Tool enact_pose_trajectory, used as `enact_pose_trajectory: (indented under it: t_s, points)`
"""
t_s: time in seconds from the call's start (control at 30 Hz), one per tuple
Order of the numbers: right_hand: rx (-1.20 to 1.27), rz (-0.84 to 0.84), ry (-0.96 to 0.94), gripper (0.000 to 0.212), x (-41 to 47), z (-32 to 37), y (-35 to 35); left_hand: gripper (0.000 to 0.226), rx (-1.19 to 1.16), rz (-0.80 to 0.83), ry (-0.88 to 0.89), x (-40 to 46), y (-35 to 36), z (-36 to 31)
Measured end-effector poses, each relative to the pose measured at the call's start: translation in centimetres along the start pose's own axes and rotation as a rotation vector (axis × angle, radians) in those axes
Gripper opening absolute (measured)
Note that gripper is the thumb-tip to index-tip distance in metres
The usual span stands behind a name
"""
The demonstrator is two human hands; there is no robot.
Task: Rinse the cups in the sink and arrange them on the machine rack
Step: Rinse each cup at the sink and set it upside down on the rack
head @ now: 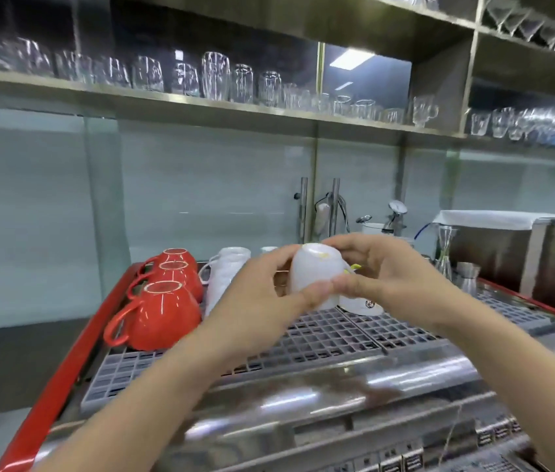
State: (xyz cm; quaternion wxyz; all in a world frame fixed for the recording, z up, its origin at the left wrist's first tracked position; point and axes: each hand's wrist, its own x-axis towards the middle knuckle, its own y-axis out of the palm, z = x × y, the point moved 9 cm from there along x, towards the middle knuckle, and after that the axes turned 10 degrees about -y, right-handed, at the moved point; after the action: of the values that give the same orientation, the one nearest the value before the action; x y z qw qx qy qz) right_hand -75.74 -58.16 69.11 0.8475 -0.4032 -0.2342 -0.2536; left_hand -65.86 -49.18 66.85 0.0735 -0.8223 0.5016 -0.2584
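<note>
Your hands cover the lower rim of the white cup (313, 274), so you cannot tell whether it touches the rack (337, 332). Your left hand (262, 294) hides part of the white mugs (225, 277) behind it. The logo on the second cup (364, 305) is too small to read. Shelf glasses (215, 76) are blurred. Both forearms run off the bottom edge.
</note>
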Motion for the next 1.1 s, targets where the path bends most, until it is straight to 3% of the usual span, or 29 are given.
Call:
enact_pose_trajectory:
  t_s: [0.27, 0.5, 0.77, 1.1]
  points:
    - [-0.075, 0.254, -0.038, 0.04, 4.6, -5.2, 0.5, 0.039, 0.477, -0.11, -0.126, 5.4, -1.4, 2.1]
    - [-0.271, 0.484, -0.094, 0.033, 6.0, -8.6, 0.9, 0.054, 0.788, -0.046, -0.24, 8.6, 0.8, 3.7]
    - [-0.425, 0.568, -0.142, 0.036, 6.2, -10.1, 2.2, 0.055, 0.972, -0.017, -0.201, 9.7, 1.8, 4.6]
    - [-0.385, 0.582, -0.203, 0.031, 5.8, -10.4, 2.5, 0.061, 1.027, -0.066, -0.154, 9.4, 1.6, 5.5]
